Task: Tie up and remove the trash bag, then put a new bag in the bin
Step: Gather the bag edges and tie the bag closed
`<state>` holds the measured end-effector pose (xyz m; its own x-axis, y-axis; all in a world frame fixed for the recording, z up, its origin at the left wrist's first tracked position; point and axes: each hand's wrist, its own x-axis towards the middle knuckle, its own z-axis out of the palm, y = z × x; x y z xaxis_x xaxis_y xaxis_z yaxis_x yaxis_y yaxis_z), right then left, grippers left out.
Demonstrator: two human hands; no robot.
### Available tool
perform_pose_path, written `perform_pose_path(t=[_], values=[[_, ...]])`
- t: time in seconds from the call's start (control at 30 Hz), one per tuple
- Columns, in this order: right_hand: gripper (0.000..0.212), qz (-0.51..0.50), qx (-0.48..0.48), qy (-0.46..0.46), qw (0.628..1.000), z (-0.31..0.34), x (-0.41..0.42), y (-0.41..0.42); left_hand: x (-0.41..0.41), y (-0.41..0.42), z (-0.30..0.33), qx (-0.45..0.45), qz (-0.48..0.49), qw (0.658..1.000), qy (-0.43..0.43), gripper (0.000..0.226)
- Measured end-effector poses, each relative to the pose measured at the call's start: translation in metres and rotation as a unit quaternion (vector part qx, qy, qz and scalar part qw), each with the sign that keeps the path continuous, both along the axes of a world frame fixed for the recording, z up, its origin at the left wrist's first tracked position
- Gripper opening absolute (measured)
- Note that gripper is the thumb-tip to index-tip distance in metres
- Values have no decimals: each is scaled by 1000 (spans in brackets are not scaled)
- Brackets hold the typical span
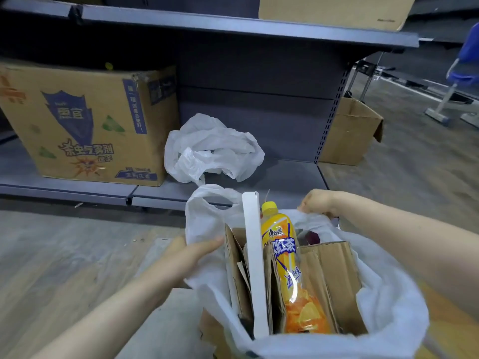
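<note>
Where the grey metal shelving (233, 24) meets the floor, its bottom shelf carries a printed cardboard carton (85, 125) and, just beside it, a crumpled white plastic bag (212, 149). Nearer the camera, a white trash bag (388, 307) stands open, holding folded cardboard pieces (334, 275), a white flat panel (255, 255) standing upright and an orange iced-tea bottle (282, 250) with a yellow cap. Right hand (317, 200) curled, gripping the bag's far rim. Left hand (191, 255) pinching the bag's left handle loop
</note>
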<state>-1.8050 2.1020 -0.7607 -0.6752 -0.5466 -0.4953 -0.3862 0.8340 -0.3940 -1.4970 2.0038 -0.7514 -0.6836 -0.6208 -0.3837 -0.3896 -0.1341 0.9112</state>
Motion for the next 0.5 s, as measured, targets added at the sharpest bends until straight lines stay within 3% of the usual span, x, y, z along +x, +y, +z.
perform_pose_path(t=[0.07, 0.23, 0.37, 0.5], values=[[37, 19, -90, 76, 993, 7, 4, -1, -9, 4, -4, -25, 40, 999, 15, 11], [37, 83, -225, 182, 954, 51, 21, -6, -15, 5, -1, -64, 96, 991, 66, 23], [26, 135, -205, 204, 948, 77, 31, -3, -12, 9, -1, -73, 98, 989, 81, 23], [21, 157, -164, 301, 926, 94, 33, -1, -7, 8, 4, -73, 120, 985, 105, 24]])
